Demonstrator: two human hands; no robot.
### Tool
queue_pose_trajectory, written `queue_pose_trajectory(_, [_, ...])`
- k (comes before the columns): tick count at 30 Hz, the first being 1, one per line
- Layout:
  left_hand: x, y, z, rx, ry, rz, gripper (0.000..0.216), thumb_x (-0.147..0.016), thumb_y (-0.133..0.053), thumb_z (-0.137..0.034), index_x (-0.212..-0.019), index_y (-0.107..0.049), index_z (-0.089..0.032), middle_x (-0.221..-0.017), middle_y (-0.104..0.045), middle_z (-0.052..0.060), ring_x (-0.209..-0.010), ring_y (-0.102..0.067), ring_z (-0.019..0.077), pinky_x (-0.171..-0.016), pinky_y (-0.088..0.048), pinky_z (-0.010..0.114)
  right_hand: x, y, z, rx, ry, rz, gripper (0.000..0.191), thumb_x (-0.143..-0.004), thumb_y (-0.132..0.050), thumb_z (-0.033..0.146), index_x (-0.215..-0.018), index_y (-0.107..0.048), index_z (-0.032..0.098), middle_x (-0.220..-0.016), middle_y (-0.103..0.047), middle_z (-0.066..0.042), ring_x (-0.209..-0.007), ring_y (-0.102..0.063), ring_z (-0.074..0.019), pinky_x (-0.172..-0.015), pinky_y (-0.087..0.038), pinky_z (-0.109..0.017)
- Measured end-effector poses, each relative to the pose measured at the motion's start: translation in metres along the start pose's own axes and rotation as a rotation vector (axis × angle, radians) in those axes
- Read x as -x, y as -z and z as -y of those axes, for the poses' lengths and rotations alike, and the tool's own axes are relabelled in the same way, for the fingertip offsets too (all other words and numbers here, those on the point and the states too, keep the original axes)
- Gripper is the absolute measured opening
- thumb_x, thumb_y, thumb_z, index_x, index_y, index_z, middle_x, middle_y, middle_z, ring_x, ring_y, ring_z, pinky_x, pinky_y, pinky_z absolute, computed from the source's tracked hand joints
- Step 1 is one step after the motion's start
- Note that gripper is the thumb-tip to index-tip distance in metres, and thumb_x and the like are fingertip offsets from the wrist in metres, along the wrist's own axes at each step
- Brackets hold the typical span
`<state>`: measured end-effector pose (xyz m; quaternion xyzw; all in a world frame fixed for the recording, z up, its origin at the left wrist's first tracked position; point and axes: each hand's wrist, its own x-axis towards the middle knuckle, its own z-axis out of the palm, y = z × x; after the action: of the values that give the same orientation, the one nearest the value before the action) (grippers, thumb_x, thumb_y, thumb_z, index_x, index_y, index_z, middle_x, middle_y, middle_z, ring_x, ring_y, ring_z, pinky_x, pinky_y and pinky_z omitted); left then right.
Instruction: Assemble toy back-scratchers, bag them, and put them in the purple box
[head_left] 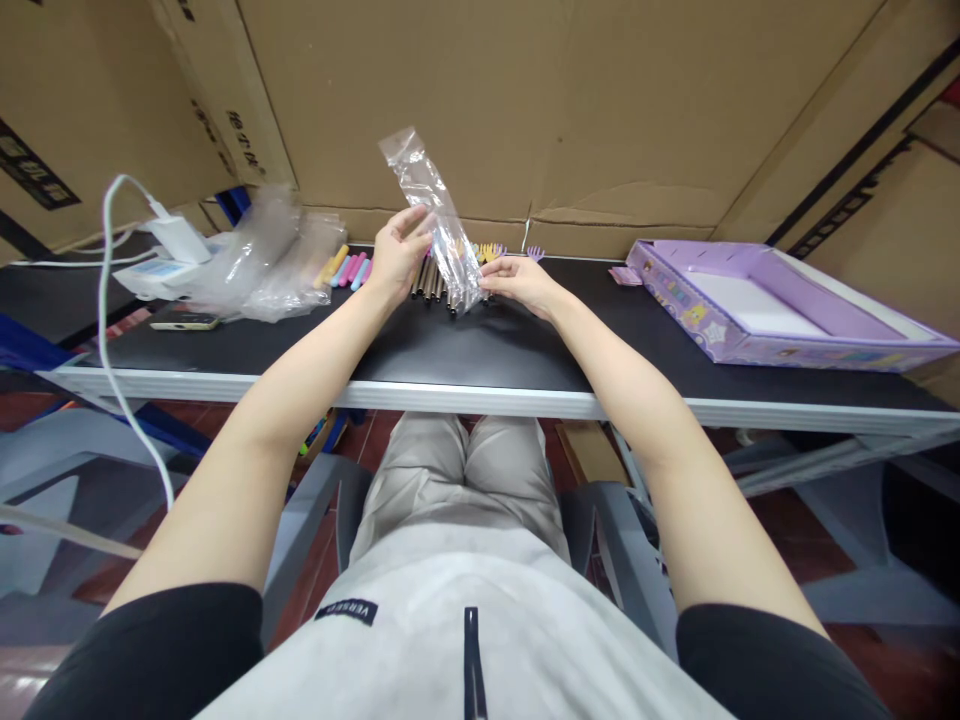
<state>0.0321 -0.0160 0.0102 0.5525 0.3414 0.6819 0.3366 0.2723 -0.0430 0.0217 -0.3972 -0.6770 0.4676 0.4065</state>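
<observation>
Centrally, both hands hold a clear plastic sleeve (439, 215) tilted above a row of dark sticks (431, 287) on the counter (525, 350). The left hand (401, 250) curls its fingers round the sleeve's middle; the right hand (519, 283) pinches its lower end. The slippery film could slide loose and scatter the sticks.

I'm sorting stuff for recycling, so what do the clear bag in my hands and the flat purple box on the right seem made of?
Clear crinkled bag, held by the left hand and right hand: thin glossy plastic film, going by its see-through creases and glints. Flat purple box: probably printed cardboard, smooth finish, judging by folded edges and flaps.
</observation>
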Motion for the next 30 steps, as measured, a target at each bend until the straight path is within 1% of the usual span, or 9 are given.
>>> queue_pose_trajectory(3, [-0.006,0.004,0.006,0.173,0.016,-0.055,0.039,-0.078,-0.095,-0.022,-0.112,-0.075,-0.023,-0.138,-0.078,0.013,-0.161,-0.054,0.0417,-0.132,-0.047,0.056,-0.005,0.000,-0.002,0.041,0.030,-0.038,0.028,-0.073,-0.097,0.012,-0.077,-0.070,0.018,-0.075,-0.074,-0.001,-0.080,-0.073,-0.0165,-0.097,-0.065,-0.037])
queue_pose_trajectory(7, [-0.005,0.007,-0.002,0.234,0.059,-0.136,0.034,-0.081,-0.093,-0.021,-0.108,-0.071,-0.026,-0.128,-0.079,0.009,-0.154,-0.063,0.0368,-0.128,-0.053,0.050,-0.014,0.005,-0.008,0.144,0.102,-0.126,0.023,-0.080,-0.089,0.015,-0.077,-0.067,0.020,-0.077,-0.071,-0.001,-0.085,-0.072,-0.0184,-0.097,-0.064,-0.040])
queue_pose_trajectory(12, [0.003,0.011,-0.020,0.304,0.189,-0.197,0.034,-0.092,-0.092,-0.042,-0.108,-0.066,-0.027,-0.131,-0.078,0.009,-0.147,-0.069,0.0341,-0.124,-0.055,0.047,-0.021,0.017,-0.018,0.536,0.304,-0.244,0.001,-0.094,-0.070,0.021,-0.094,-0.070,0.022,-0.095,-0.076,-0.007,-0.104,-0.073,-0.0273,-0.110,-0.060,-0.051])
queue_pose_trajectory(16, [0.010,0.013,-0.033,0.362,0.285,-0.244,0.047,-0.103,-0.072,-0.069,-0.127,-0.068,-0.029,-0.136,-0.077,0.012,-0.149,-0.067,0.0349,-0.124,-0.053,0.052,-0.018,0.026,-0.018,0.899,0.438,-0.241,0.022,-0.105,-0.053,0.022,-0.116,-0.072,0.021,-0.113,-0.079,-0.015,-0.121,-0.071,-0.0357,-0.129,-0.043,-0.067])
queue_pose_trajectory(19, [0.014,0.011,-0.043,0.381,0.333,-0.312,0.057,-0.109,-0.055,-0.073,-0.150,-0.061,-0.034,-0.139,-0.077,0.013,-0.148,-0.067,0.0334,-0.123,-0.053,0.053,-0.014,0.027,-0.014,1.079,0.510,-0.212,0.031,-0.109,-0.046,0.022,-0.126,-0.071,0.019,-0.116,-0.079,-0.018,-0.126,-0.069,-0.0413,-0.135,-0.025,-0.079])
queue_pose_trajectory(22, [0.016,0.011,-0.050,0.368,0.384,-0.381,0.062,-0.110,-0.050,-0.073,-0.160,-0.055,-0.035,-0.142,-0.076,0.014,-0.148,-0.067,0.0319,-0.121,-0.055,0.048,-0.012,0.023,-0.009,1.204,0.529,-0.172,0.035,-0.110,-0.041,0.020,-0.128,-0.071,0.018,-0.117,-0.078,-0.018,-0.129,-0.068,-0.0416,-0.136,-0.018,-0.083])
queue_pose_trajectory(25, [0.011,0.016,-0.049,0.327,0.451,-0.444,0.057,-0.108,-0.061,-0.066,-0.156,-0.058,-0.037,-0.135,-0.077,0.013,-0.144,-0.069,0.0328,-0.115,-0.060,0.046,-0.010,0.019,-0.006,1.286,0.532,-0.132,0.040,-0.112,-0.037,0.018,-0.131,-0.072,0.017,-0.116,-0.079,-0.017,-0.133,-0.068,-0.0394,-0.136,-0.015,-0.083])
queue_pose_trajectory(28, [0.003,0.025,-0.039,0.281,0.521,-0.505,0.044,-0.101,-0.076,-0.041,-0.144,-0.063,-0.038,-0.123,-0.078,0.010,-0.135,-0.074,0.0329,-0.107,-0.065,0.045,-0.007,0.017,-0.005,1.324,0.518,-0.090,0.041,-0.112,-0.038,0.018,-0.134,-0.073,0.016,-0.118,-0.079,-0.019,-0.135,-0.068,-0.0411,-0.136,-0.014,-0.085])
queue_pose_trajectory(30, [-0.003,0.031,-0.030,0.271,0.528,-0.538,0.043,-0.097,-0.078,-0.025,-0.136,-0.064,-0.035,-0.116,-0.078,0.010,-0.128,-0.077,0.0321,-0.103,-0.068,0.043,-0.007,0.017,-0.006,1.333,0.503,-0.073,0.042,-0.110,-0.039,0.016,-0.134,-0.074,0.014,-0.120,-0.080,-0.021,-0.135,-0.068,-0.0434,-0.134,-0.012,-0.087])
